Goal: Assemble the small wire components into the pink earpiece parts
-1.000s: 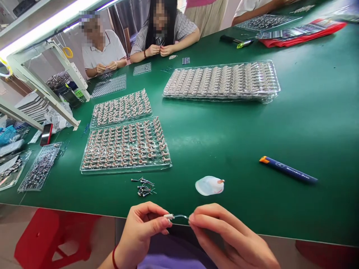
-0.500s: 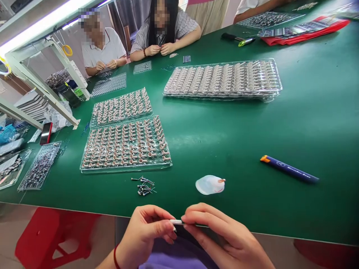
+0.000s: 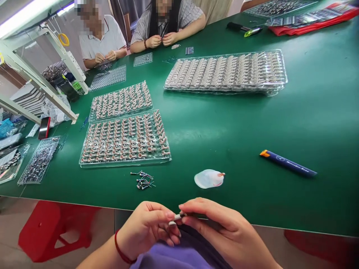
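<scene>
Close above the table's front edge, my left hand point(image 3: 150, 220) pinches a small white stemmed piece point(image 3: 177, 217), which looks like an earphone shell, between thumb and fingers. My right hand point(image 3: 224, 224) meets it from the other side, thumb and fingertips closed on a tiny dark part point(image 3: 183, 214) at the white piece's end. Its exact kind is hidden by the fingertips. A thin, straight light edge shows below the right fingers; I cannot make out what it is. Just beyond lie a small heap of wired components point(image 3: 144, 181) and a whitish translucent pad point(image 3: 209, 179) with a reddish-brown tip.
Clear trays of beige stemmed shells point(image 3: 125, 142) stand left of centre, with a stacked set point(image 3: 224, 73) farther back. A blue cutter-like tool point(image 3: 288, 163) lies right. Two co-workers point(image 3: 105, 56) sit opposite. A red stool point(image 3: 53, 231) is below left.
My hands have tilted the white piece, its right end now higher, and the dark part shows at its end. The left fingers have curled lower. The view has shifted slightly.
</scene>
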